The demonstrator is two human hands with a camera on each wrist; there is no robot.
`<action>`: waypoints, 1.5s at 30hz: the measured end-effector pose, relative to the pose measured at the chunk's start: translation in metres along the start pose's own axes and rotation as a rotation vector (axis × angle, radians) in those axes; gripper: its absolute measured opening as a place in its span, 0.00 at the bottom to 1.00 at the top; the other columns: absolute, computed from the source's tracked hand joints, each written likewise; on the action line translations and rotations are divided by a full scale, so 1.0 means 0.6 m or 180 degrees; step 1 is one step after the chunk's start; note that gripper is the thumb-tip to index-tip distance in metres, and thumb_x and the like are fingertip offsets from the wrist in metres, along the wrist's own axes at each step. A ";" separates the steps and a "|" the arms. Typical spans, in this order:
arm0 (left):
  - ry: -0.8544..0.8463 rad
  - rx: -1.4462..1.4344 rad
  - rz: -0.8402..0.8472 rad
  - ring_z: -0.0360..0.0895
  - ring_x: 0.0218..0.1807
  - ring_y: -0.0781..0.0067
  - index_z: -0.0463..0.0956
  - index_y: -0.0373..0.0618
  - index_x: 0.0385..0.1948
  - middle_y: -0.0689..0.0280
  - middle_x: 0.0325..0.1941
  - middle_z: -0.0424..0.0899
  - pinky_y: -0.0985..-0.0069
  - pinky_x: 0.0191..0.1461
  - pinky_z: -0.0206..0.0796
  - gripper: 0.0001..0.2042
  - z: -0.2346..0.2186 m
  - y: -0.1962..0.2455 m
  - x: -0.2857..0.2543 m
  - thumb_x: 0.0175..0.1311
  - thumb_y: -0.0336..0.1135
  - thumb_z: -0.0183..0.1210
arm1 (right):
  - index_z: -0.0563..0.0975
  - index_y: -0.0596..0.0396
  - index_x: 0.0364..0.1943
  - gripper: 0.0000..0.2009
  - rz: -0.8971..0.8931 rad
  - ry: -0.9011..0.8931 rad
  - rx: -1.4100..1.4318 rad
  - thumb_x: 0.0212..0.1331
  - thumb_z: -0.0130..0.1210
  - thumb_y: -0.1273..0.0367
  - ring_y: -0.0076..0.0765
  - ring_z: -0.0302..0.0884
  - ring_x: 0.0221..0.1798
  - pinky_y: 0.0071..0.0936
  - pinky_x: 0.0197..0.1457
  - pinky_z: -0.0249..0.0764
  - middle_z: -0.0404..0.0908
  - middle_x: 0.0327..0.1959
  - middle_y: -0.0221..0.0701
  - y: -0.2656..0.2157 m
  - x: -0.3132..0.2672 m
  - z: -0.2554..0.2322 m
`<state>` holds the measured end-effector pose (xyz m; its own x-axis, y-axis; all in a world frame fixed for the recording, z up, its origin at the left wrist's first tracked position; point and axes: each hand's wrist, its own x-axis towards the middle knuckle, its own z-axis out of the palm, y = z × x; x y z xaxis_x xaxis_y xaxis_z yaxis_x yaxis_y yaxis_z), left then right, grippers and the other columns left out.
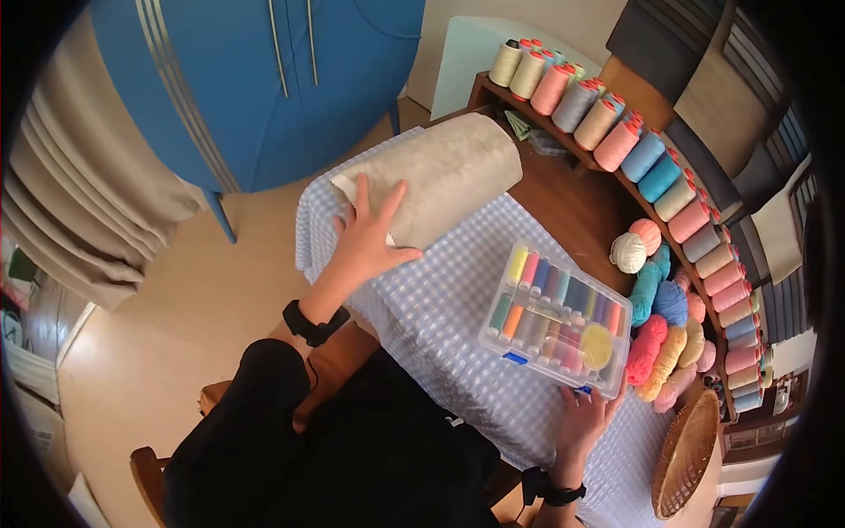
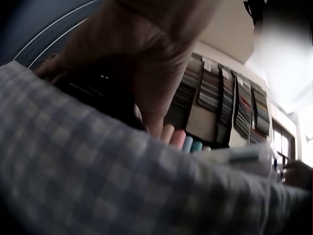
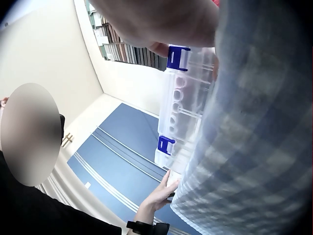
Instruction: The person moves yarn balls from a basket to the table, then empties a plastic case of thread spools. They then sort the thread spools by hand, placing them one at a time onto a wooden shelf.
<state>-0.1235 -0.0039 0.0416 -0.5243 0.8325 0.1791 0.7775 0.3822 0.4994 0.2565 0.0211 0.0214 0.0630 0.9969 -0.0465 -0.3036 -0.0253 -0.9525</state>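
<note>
A rolled beige fabric point(image 1: 458, 167) lies across the far left part of the checked cloth point(image 1: 422, 308). My left hand point(image 1: 365, 242) rests on its near end, fingers spread and fairly straight. To the right, a clear plastic case point(image 1: 556, 319) of coloured thread spools lies closed, its blue latches toward me. At the case's near right corner is my right hand point(image 1: 587, 424), its fingertips at the edge and partly hidden. The right wrist view shows the case point(image 3: 183, 103) side-on with my right hand point(image 3: 161, 22) by one latch. My left hand point(image 2: 132, 63) looks dark in its wrist view.
Thread cones point(image 1: 616, 145) line a curved wooden shelf at the back and right. Yarn skeins point(image 1: 656, 348) lie right of the case, and a wicker basket point(image 1: 685, 453) stands at the near right. A blue cabinet point(image 1: 264, 88) is beyond the table at the far left.
</note>
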 end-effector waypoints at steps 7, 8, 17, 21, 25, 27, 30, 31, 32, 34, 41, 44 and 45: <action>-0.0247 -0.0340 0.0171 0.43 0.71 0.41 0.52 0.67 0.66 0.42 0.71 0.33 0.45 0.67 0.43 0.47 0.011 -0.018 0.030 0.40 0.48 0.70 | 0.49 0.44 0.67 0.31 -0.0038 0.0077 0.0110 0.58 0.40 0.74 0.42 0.66 0.58 0.41 0.52 0.72 0.56 0.64 0.37 0.012 0.006 -0.015; -0.0293 -0.0351 0.0256 0.43 0.71 0.41 0.52 0.67 0.66 0.42 0.71 0.33 0.45 0.67 0.43 0.47 0.013 -0.024 0.030 0.40 0.48 0.70 | 0.49 0.43 0.67 0.31 0.0016 -0.0002 0.0185 0.58 0.41 0.75 0.41 0.67 0.57 0.41 0.51 0.72 0.57 0.63 0.37 0.014 0.007 -0.015; 0.0254 -0.0174 0.0948 0.45 0.71 0.44 0.55 0.57 0.65 0.45 0.71 0.44 0.58 0.68 0.48 0.43 0.037 -0.061 0.035 0.43 0.42 0.69 | 0.48 0.47 0.68 0.34 0.0115 -0.0263 -0.0780 0.60 0.53 0.71 0.32 0.72 0.50 0.29 0.47 0.75 0.56 0.65 0.37 -0.046 -0.030 -0.072; 0.0322 0.0083 0.0903 0.50 0.70 0.46 0.58 0.56 0.64 0.47 0.70 0.46 0.59 0.67 0.50 0.40 0.023 0.004 0.007 0.45 0.39 0.68 | 0.60 0.53 0.61 0.28 -0.0536 0.0444 -0.2327 0.56 0.57 0.70 0.39 0.77 0.47 0.30 0.46 0.74 0.70 0.56 0.41 -0.091 -0.067 -0.172; -0.0185 -0.0389 0.1332 0.51 0.70 0.50 0.62 0.52 0.62 0.51 0.71 0.48 0.59 0.67 0.51 0.36 0.009 0.107 -0.057 0.45 0.37 0.67 | 0.69 0.56 0.52 0.22 -0.0846 0.1069 -0.4007 0.54 0.59 0.66 0.46 0.76 0.48 0.35 0.46 0.73 0.77 0.46 0.43 -0.108 -0.090 -0.264; -0.0385 -0.0477 0.1495 0.51 0.70 0.51 0.63 0.50 0.61 0.52 0.71 0.48 0.60 0.67 0.51 0.36 0.014 0.155 -0.089 0.45 0.36 0.67 | 0.70 0.57 0.51 0.22 -0.0617 0.1094 -0.4220 0.53 0.59 0.66 0.52 0.76 0.47 0.36 0.48 0.72 0.76 0.46 0.46 -0.116 -0.096 -0.310; -0.1166 -0.0781 0.2043 0.48 0.70 0.47 0.63 0.49 0.61 0.52 0.71 0.47 0.58 0.67 0.50 0.36 0.032 0.204 -0.123 0.44 0.36 0.68 | 0.68 0.55 0.55 0.25 -0.0045 0.1780 -0.4743 0.55 0.57 0.59 0.52 0.70 0.56 0.43 0.56 0.67 0.73 0.53 0.46 -0.118 -0.096 -0.391; -0.1236 -0.0677 0.2055 0.49 0.70 0.49 0.63 0.48 0.60 0.53 0.71 0.48 0.61 0.67 0.51 0.37 0.043 0.208 -0.132 0.42 0.31 0.68 | 0.66 0.53 0.57 0.27 0.0024 0.2132 -0.5239 0.56 0.55 0.56 0.52 0.63 0.62 0.48 0.60 0.60 0.67 0.58 0.46 -0.114 -0.097 -0.415; -0.1309 -0.0565 0.2060 0.51 0.70 0.50 0.64 0.48 0.60 0.54 0.71 0.49 0.65 0.66 0.53 0.37 0.050 0.214 -0.141 0.40 0.27 0.68 | 0.64 0.51 0.60 0.30 0.0113 0.2475 -0.5732 0.56 0.53 0.52 0.52 0.56 0.67 0.54 0.64 0.54 0.62 0.63 0.46 -0.111 -0.099 -0.432; -0.1151 -0.0332 0.2055 0.50 0.70 0.50 0.64 0.49 0.60 0.53 0.70 0.50 0.64 0.66 0.52 0.37 0.054 0.223 -0.151 0.40 0.26 0.67 | 0.60 0.48 0.64 0.33 0.0686 0.2467 -0.5380 0.57 0.48 0.46 0.53 0.44 0.72 0.62 0.66 0.44 0.50 0.70 0.41 -0.114 -0.102 -0.436; -0.0627 -0.0856 0.2189 0.59 0.65 0.49 0.73 0.42 0.46 0.53 0.65 0.59 0.63 0.63 0.56 0.23 0.062 0.202 -0.147 0.43 0.24 0.65 | 0.69 0.50 0.56 0.27 0.0302 0.2119 -0.5611 0.55 0.52 0.52 0.51 0.63 0.60 0.48 0.63 0.57 0.65 0.61 0.42 -0.105 -0.100 -0.413; -0.0204 -0.0894 0.2384 0.67 0.59 0.53 0.75 0.39 0.33 0.56 0.56 0.70 0.65 0.58 0.62 0.13 0.059 0.202 -0.155 0.44 0.23 0.65 | 0.75 0.55 0.45 0.18 -0.1038 0.1324 -0.4870 0.48 0.61 0.69 0.52 0.73 0.50 0.36 0.52 0.72 0.75 0.50 0.40 -0.128 -0.087 -0.256; -0.0262 -0.0927 0.2565 0.69 0.57 0.54 0.76 0.39 0.32 0.57 0.54 0.72 0.65 0.56 0.63 0.12 0.063 0.196 -0.152 0.44 0.23 0.65 | 0.76 0.54 0.45 0.17 -0.1457 0.0837 -0.4861 0.47 0.62 0.70 0.51 0.73 0.51 0.36 0.52 0.72 0.75 0.50 0.40 -0.125 -0.081 -0.199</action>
<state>0.0290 -0.0196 0.0519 0.1850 0.8364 0.5159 0.7757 -0.4466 0.4459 0.3895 -0.0340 0.0590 0.0794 0.9056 0.4165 0.9564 0.0487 -0.2880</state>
